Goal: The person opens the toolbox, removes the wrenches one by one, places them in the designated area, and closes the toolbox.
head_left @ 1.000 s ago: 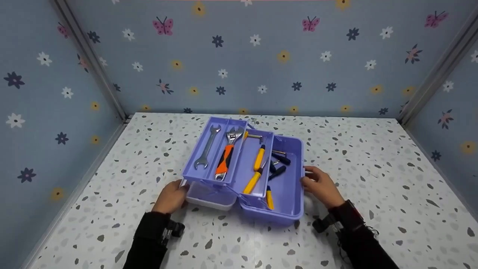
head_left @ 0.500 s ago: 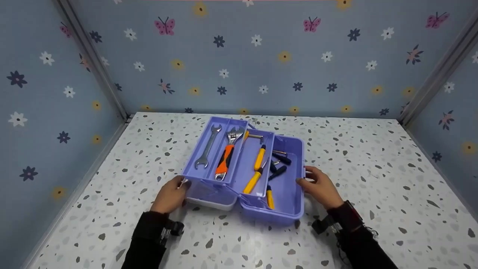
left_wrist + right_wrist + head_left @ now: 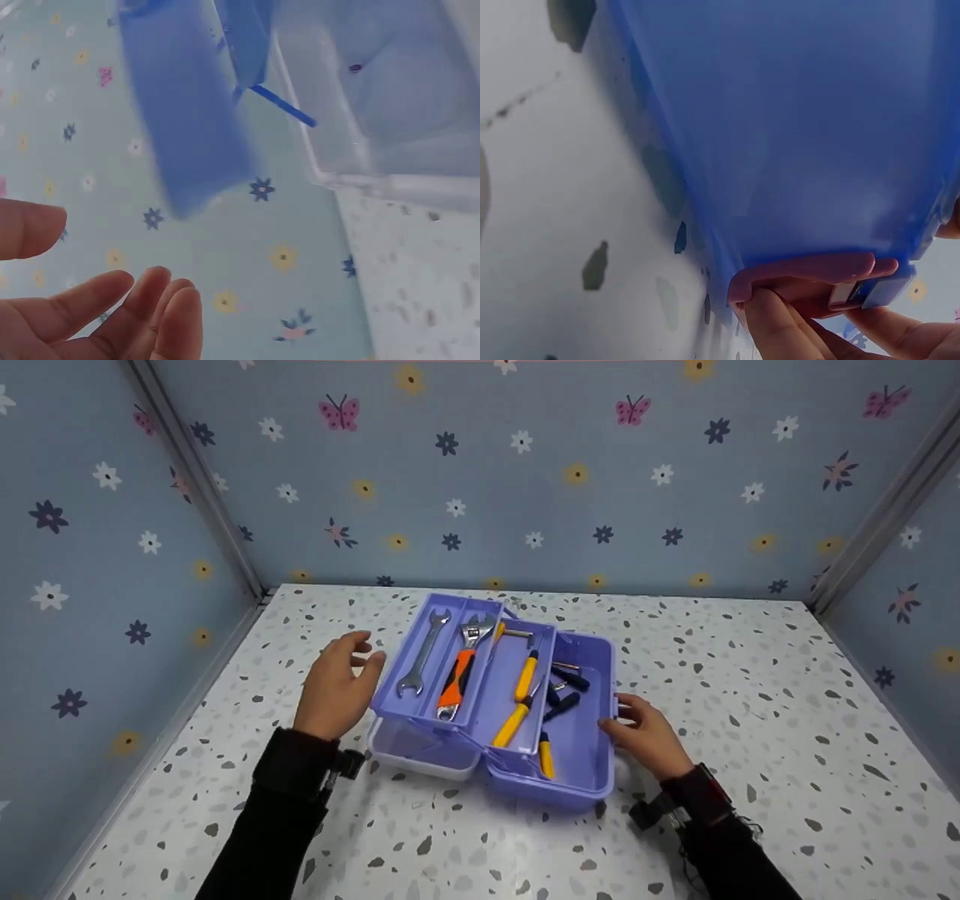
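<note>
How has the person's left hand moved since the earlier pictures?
Yes. The left hand has left the near-left corner of the purple plastic toolbox and risen farther along its raised tray, fingers open.

This is a small staged booth, not a real home or workshop. Three walls [image 3: 525,487] close in around the work surface, all papered in pale blue with printed flowers and pink butterflies. Metal strips [image 3: 202,487] run down the corners where the panels meet, which shows they are put-up boards. The tabletop [image 3: 750,720] is white with grey and black speckles, like terrazzo. The only workshop touch is a purple toolbox [image 3: 577,780] with hand tools, set in the middle.
</note>
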A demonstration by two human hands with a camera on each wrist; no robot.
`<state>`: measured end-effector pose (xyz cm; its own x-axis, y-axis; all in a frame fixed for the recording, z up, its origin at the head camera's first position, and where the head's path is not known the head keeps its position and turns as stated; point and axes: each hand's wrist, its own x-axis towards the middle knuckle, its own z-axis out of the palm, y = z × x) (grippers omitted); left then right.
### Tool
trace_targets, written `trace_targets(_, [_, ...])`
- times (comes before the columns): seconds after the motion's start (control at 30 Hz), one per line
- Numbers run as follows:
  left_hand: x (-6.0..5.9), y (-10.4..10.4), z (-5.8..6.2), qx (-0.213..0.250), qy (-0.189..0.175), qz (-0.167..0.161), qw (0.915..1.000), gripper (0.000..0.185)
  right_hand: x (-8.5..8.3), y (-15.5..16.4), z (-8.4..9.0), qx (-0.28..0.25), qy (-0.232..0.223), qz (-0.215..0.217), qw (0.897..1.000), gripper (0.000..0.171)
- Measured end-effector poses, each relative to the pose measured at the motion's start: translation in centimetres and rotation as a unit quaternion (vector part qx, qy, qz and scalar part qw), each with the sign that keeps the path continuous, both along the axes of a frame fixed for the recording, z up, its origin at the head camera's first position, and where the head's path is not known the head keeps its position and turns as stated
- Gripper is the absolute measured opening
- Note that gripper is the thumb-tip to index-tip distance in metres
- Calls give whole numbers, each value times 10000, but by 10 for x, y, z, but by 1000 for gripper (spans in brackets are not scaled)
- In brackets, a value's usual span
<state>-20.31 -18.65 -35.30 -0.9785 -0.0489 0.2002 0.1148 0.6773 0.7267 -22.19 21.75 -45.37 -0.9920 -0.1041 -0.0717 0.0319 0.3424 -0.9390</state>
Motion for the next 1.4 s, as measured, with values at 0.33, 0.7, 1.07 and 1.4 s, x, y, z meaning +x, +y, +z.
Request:
trace_targets(0.33, [-38,35,37,-1521,-805,-742,9823,53,-1,2,-1,58,-15,-7,10000,56])
trace_targets(0.7, [-59,58,32,-2888,-1540,-949,9402,21,0,1,0,171,-13,-12,9999,56])
trace_targets(1.07, [-64,69,27,-3739,-1459,-1170,9084,17,2,1,3,157,-41,86,9998,58])
trace_targets(1.4, [-70,72,23,-3890,-1198,-1129,9064,18,1,1,2,208,-30,73,9998,59])
